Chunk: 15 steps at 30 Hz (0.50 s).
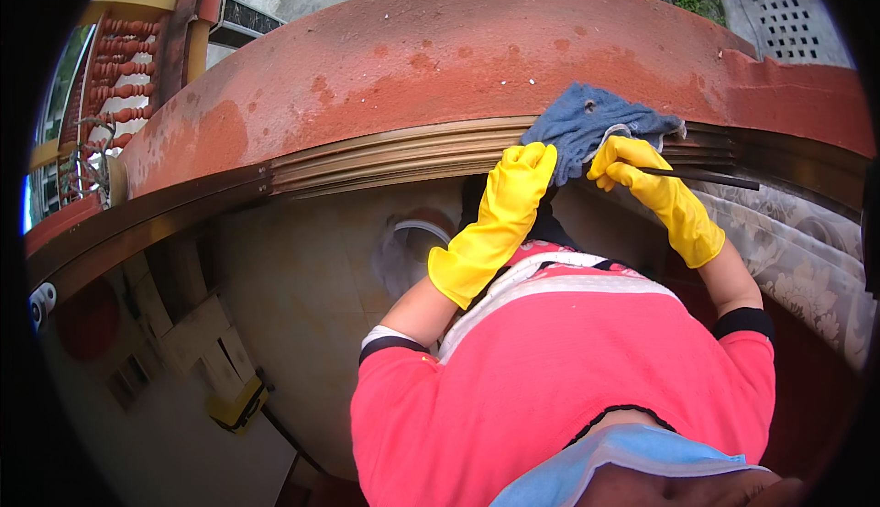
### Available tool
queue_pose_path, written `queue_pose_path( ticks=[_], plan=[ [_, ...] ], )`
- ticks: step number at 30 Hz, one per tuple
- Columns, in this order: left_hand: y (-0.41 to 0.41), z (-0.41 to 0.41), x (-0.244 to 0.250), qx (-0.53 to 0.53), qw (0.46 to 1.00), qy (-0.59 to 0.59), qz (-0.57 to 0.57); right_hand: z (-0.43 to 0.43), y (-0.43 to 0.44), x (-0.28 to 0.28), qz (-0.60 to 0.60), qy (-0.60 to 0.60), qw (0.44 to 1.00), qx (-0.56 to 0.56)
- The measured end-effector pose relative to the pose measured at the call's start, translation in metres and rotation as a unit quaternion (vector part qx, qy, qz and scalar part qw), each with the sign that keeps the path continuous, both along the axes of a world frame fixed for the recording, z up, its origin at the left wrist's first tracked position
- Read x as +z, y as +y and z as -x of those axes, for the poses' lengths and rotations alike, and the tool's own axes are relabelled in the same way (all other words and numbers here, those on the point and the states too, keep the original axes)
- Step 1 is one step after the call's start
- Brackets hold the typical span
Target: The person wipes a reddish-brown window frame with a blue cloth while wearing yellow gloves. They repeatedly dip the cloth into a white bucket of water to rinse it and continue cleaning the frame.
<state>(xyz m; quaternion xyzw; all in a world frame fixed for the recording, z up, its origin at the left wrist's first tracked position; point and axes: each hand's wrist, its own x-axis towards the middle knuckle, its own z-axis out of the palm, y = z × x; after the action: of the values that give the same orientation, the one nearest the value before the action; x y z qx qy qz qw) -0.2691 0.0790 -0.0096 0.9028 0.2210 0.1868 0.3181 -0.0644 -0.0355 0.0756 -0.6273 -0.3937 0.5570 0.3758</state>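
Note:
A blue cloth [581,118] with a pale edge lies bunched over the bronze-coloured metal window track [399,149] and part of the red sill. My left hand [526,177], in a long yellow rubber glove, is closed at the cloth's near left edge. My right hand [629,163] wears a matching glove and is at the cloth's near right edge. Its fingers are pinched around a thin dark rod [715,178] that sticks out to the right. The rod's other end is hidden by the hand and cloth.
Beyond the track runs a wide, damp-spotted red ledge [426,46], with a drop to concrete ground outside. A white-rimmed bucket [421,228] stands on the floor inside. Patterned curtains [804,252] hang at the right. A small white camera [42,304] is at the far left.

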Motion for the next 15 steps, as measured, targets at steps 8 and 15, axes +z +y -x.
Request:
queue_pose_path(
  ticks=[8,15],
  plan=[
    [0.042,0.068,-0.010,0.109,0.989,-0.095,-0.008,0.060,0.072,-0.027,-0.067,0.033,0.992,0.099],
    [0.085,0.132,-0.009,0.204,0.976,-0.078,-0.020,0.126,0.139,-0.036,-0.121,0.030,0.982,0.144]
  ],
)
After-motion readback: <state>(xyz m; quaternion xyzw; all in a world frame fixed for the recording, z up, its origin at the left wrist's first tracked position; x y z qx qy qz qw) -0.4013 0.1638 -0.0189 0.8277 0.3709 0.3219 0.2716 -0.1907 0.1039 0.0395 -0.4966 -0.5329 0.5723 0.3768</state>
